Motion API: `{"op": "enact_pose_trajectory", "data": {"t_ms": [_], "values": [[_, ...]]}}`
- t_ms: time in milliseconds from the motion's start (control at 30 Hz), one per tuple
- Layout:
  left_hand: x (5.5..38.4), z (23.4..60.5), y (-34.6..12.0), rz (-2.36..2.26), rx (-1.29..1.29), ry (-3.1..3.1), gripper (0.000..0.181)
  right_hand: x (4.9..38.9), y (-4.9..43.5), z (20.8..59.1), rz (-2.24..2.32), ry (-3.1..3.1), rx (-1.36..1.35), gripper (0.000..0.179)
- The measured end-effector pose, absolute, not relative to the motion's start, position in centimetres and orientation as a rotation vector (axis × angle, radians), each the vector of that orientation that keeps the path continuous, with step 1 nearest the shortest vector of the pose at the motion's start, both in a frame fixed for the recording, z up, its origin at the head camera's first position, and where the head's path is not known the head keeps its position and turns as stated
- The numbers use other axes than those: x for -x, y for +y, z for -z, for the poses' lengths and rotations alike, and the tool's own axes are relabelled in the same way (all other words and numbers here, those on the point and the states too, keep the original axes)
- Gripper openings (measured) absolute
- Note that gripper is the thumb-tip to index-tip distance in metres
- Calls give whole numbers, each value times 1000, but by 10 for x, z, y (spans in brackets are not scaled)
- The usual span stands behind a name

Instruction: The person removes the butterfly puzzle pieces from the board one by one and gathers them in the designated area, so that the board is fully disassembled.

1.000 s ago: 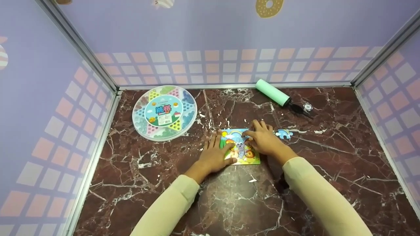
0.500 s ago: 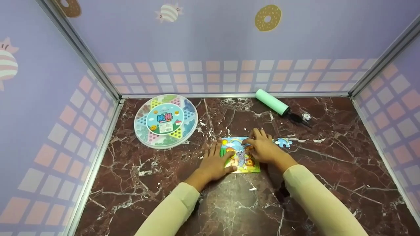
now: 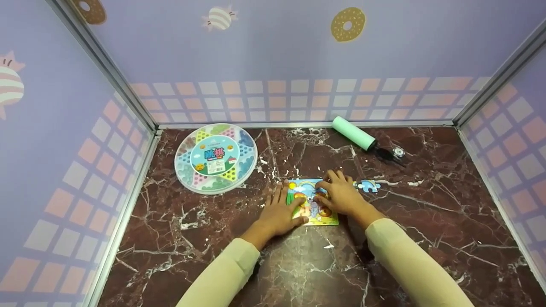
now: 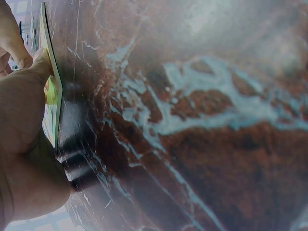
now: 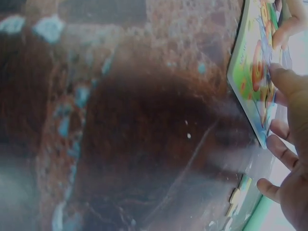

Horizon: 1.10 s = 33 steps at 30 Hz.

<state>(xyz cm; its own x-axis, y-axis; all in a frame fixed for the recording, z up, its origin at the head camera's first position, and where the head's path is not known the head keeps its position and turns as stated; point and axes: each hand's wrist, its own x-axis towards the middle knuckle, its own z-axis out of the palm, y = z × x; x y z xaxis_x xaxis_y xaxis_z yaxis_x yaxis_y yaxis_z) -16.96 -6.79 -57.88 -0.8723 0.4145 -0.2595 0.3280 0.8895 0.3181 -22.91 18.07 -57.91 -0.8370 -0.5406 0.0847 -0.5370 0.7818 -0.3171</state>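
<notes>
A colourful cartoon jigsaw puzzle (image 3: 318,220) with a grey animal in its middle lies flat on the dark marble-patterned tabletop. Spread along its left side, my left hand (image 3: 277,212) rests with the thumb on the lower edge. My right hand (image 3: 342,194) reaches over the upper right part, its bent index finger and thumb touching the picture, apart from each other. In the right wrist view, several fingertips (image 5: 281,74) meet the face of the puzzle (image 5: 250,72). Just right of that hand lies a loose blue puzzle piece (image 3: 369,186).
A round Chinese checkers box (image 3: 215,160) stands at the back left. Towards the back right lie a mint-green hand pump (image 3: 353,133) with a black end and a small round token (image 3: 399,152). Purple patterned panels (image 3: 273,55) wall in the table on three sides.
The head view has tilted up, so everything sits lower in it. My right thumb has shifted slightly left over the animal picture. The left hand stays put on the puzzle.
</notes>
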Motion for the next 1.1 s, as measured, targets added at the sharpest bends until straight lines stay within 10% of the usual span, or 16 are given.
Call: {"op": "enact_pose_trajectory", "data": {"t_ms": [1100], "values": [[170,583,-69,-408,-529,2724,74,233,209,577,702,2942,1036,28]]}}
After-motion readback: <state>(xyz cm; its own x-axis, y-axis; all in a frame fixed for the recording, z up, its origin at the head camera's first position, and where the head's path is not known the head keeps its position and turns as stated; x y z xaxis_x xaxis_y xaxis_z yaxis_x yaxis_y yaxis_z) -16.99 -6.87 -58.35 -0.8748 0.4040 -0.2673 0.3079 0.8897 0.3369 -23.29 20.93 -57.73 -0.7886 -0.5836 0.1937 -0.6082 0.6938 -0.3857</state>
